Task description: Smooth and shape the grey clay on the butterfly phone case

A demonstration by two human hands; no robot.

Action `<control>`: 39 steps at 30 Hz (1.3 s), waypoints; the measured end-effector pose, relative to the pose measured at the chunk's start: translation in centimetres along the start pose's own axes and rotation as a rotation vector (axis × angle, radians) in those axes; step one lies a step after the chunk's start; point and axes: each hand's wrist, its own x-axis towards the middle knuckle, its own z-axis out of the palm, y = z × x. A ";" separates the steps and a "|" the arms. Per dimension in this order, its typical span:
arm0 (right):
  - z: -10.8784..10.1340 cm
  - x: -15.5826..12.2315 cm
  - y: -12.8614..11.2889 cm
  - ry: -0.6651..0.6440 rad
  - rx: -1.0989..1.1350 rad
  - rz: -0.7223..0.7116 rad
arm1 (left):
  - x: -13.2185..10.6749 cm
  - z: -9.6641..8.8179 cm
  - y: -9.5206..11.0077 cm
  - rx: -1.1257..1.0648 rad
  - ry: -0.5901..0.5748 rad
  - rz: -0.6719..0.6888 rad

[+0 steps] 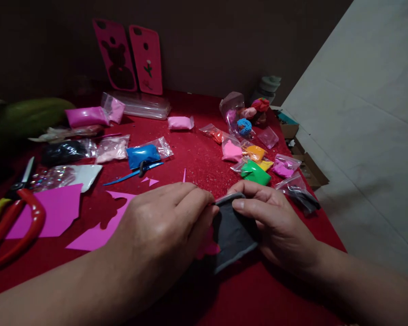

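Observation:
Between my hands is a flat dark grey phone case [236, 235], its face apparently covered in clay, with a paler raised rim. A bright pink piece [209, 244] lies on its face, partly hidden behind my left hand. My right hand [275, 217] grips the case by its right side, thumb on the face near the top corner and fingers behind. My left hand [173, 222] is closed with its fingertips pinched at the top edge; whether something small sits in that pinch is hidden. Left of it lies a pink sheet [91, 237] with a bear-like cut-out.
Red-and-yellow-handled scissors [29, 203] lie at left by another pink sheet [54, 213]. Behind my hands are a blue tool [132, 174], a blue clay bag [144, 156] and a green clay bag [255, 172]. Two pink phone cases [146, 59] lean against the wall.

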 end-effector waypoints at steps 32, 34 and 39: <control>-0.4 0.6 -0.6 0.134 0.081 -0.002 | 1.0 -1.7 -1.4 -0.430 0.040 -0.145; -0.5 0.7 -0.6 0.138 0.074 -0.001 | 0.7 -1.1 -1.2 -0.284 0.160 -0.064; -0.4 0.8 -0.6 0.147 0.075 0.003 | 0.4 -0.3 -1.0 -0.172 0.184 0.007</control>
